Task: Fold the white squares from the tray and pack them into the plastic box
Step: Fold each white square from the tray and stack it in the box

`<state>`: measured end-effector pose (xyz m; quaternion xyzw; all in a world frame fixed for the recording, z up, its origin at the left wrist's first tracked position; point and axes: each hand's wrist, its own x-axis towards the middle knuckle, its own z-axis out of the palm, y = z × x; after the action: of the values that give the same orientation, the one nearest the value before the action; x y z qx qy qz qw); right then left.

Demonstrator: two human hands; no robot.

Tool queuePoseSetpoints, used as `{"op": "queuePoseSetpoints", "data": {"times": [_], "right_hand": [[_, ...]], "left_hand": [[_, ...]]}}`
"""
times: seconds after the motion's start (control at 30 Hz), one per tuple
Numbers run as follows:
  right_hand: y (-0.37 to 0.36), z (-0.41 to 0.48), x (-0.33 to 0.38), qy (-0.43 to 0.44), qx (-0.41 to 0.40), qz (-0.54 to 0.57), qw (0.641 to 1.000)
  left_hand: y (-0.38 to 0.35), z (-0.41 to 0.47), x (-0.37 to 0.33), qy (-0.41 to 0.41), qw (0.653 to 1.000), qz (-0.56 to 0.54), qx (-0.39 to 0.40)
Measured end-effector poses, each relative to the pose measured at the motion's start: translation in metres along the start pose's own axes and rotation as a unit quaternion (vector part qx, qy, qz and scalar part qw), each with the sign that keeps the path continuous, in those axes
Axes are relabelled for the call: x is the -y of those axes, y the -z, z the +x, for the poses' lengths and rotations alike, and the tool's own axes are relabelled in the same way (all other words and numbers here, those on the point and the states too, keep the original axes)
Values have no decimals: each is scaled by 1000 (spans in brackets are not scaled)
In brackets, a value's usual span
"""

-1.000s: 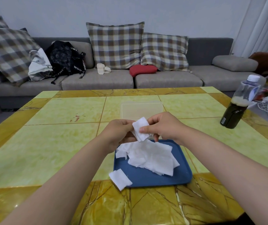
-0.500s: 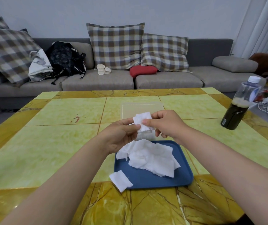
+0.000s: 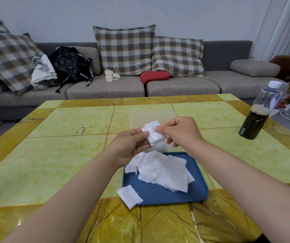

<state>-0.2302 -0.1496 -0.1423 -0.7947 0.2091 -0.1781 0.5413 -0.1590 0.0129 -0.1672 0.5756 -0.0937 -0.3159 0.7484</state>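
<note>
White cloth fills the middle of the view: a small folded square (image 3: pixel 153 133) is held up over the counter (image 3: pixel 61 155) between both hands. The left hand (image 3: pixel 132 146) has its fingers closed on the square's left edge, thumb on top, and the right hand (image 3: pixel 179 131) has thumb and forefinger pinched on its upper right corner, the other fingers curled underneath. The square hangs just in front of the clear plastic box (image 3: pixel 152 118), which stands on the counter beyond the hands; its inside is partly hidden by them, so what it holds cannot be told for sure. Nearer the person lies a blue tray (image 3: pixel 167 195) carrying a loose heap of white squares (image 3: pixel 161 171), piled toward its far side. One more square (image 3: pixel 129 193) lies at the tray's near left corner, half over the rim and half on the counter. A bottle (image 3: pixel 258 116) of dark liquid with a white cap stands upright at the counter's right side, well apart from the tray. Behind the counter runs a grey sofa (image 3: pixel 105 88) with checked cushions.
</note>
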Motion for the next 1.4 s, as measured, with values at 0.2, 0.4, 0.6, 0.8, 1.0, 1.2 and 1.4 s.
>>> {"op": "queuePoseSetpoints", "data": {"times": [0.2, 0.4, 0.6, 0.8, 1.0, 1.2, 1.4], "right_hand": [[0, 1, 1, -5, 23, -9, 1000], [1, 5, 1, -22, -22, 23, 999], [1, 1, 6, -56, 49, 58, 996], [-6, 1, 1, -40, 38, 37, 998], [-13, 0, -1, 10, -9, 48, 999], [4, 1, 12, 51, 55, 31, 997], [1, 0, 4, 28, 109, -38, 993]], "left_hand": [[-1, 0, 2, -1, 1000, 3, -3], [-1, 3, 3, -17, 998, -20, -61], [0, 1, 0, -27, 999, -11, -22], [-1, -2, -1, -33, 999, 11, -1], [-1, -3, -3, -23, 999, -5, -22], [6, -3, -3, -15, 996, 61, -66], [0, -7, -4, -17, 995, 100, 18]]}}
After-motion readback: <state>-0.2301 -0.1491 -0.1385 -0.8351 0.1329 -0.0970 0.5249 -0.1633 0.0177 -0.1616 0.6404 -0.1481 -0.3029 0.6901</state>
